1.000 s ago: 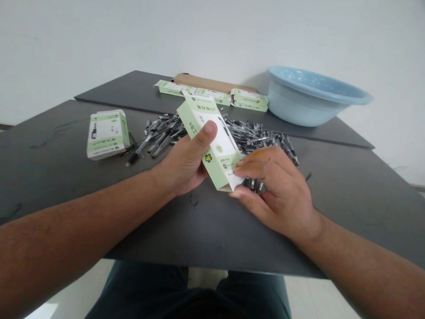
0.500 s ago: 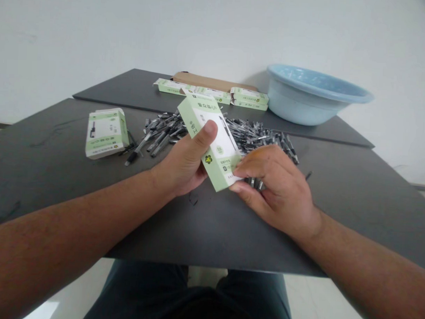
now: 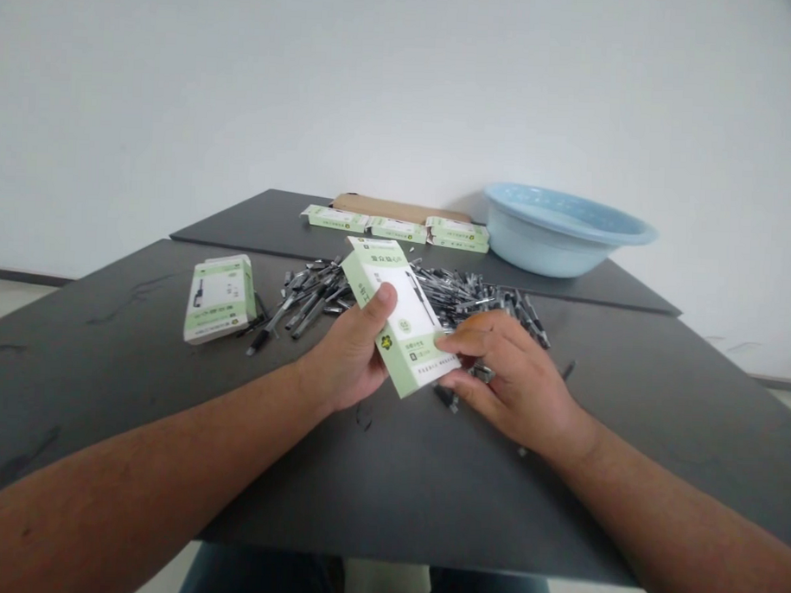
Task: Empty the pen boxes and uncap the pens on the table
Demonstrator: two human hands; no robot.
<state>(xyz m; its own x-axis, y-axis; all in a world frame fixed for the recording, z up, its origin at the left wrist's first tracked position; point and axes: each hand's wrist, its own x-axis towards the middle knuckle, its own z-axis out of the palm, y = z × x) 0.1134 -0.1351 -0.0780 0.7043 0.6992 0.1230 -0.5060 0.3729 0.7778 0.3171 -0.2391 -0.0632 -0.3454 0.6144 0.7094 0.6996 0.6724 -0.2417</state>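
Left hand (image 3: 354,356): It holds a green and white pen box (image 3: 401,323). The thumb presses on the top. The other fingers go under and are mostly hidden. The hand is clamped on the box.
Right hand (image 3: 522,387): The thumb and first finger pinch the near end of the same pen box.
Held box: It is tilted, up over the middle of the table (image 3: 362,503). Its far end leans to the left. It has a black pen printed on it. I cannot see inside.
Pens (image 3: 464,295): A big messy pile of clear and black pens lies behind the held box and spreads to its left and right. Some poke out by the right hand.
Left box (image 3: 220,295): This one rests on the left of the table, with pens just beside it.
Far boxes (image 3: 398,232): More green and white boxes make a row. The ones on the right are stacked.
Brown cardboard (image 3: 398,208): It is flat, behind the row.
Blue basin (image 3: 546,254): It is big and sits far right.
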